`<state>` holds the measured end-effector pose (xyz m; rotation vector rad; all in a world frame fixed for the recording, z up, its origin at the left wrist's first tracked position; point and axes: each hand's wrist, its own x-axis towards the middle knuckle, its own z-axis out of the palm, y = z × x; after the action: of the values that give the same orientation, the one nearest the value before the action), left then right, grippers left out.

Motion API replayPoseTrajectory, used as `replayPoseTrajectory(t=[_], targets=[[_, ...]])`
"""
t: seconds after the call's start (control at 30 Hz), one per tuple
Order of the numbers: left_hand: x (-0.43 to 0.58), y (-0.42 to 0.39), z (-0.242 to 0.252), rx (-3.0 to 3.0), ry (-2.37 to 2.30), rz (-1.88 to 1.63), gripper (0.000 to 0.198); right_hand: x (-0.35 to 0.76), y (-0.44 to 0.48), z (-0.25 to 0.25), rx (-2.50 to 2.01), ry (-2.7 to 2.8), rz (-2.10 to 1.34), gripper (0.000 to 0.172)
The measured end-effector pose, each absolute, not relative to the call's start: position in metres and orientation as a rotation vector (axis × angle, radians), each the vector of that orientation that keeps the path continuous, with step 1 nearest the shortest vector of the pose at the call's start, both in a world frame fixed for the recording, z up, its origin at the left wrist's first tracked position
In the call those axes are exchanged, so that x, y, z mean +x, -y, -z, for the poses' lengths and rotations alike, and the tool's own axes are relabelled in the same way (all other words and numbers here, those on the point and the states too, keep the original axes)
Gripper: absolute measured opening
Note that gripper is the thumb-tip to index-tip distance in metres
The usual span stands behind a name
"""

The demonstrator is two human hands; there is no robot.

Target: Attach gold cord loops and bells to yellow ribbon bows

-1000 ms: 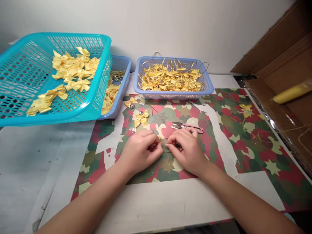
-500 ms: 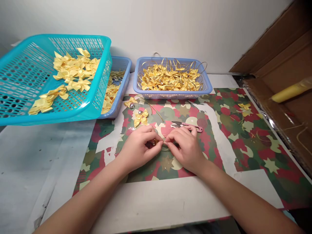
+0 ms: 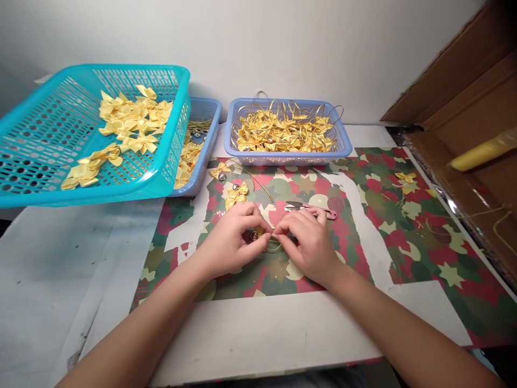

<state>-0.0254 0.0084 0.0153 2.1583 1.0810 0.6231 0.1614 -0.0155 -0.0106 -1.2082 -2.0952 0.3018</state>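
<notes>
My left hand point(image 3: 234, 240) and my right hand point(image 3: 309, 242) meet fingertip to fingertip above the patterned paper. Both are closed in a pinch on a thin gold cord point(image 3: 274, 248), whose loop hangs just below the fingers. A small silver bell point(image 3: 254, 235) with a bit of yellow ribbon shows inside the curl of my left hand, mostly hidden by the fingers. Just beyond that hand lie a yellow bow with a bell point(image 3: 236, 196) and a second bow with a bell point(image 3: 220, 171). Pink-handled thread snips point(image 3: 311, 209) lie right behind my right hand.
A turquoise basket point(image 3: 161, 186) of yellow bows stands at left, overlapping a blue basket point(image 3: 208, 148). Another blue basket point(image 3: 288, 157) holds corded bows at the back. A loose gold cord point(image 3: 260, 186) and a single bow point(image 3: 405, 177) lie on the paper. Cardboard point(image 3: 452, 81) borders the right.
The view has shifted slightly, so the baskets sit a little further right. Both hands keep their pinch on the cord, and the bell in the left hand shows a little more.
</notes>
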Motion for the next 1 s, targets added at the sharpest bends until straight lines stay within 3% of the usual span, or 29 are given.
replayPoseTrajectory(t=[0.63,1.0], targets=[[-0.0249,-0.0092,-0.0169,2.257,-1.091,-0.563,0.012,0.1591,0.0152,0.0094,-1.187,2.096,-0.255,0.015],[-0.0294,-0.0132,-0.018,2.002,-1.187,-0.718,0.015,0.158,0.0159,0.011,-1.187,2.088,-0.238,0.015]])
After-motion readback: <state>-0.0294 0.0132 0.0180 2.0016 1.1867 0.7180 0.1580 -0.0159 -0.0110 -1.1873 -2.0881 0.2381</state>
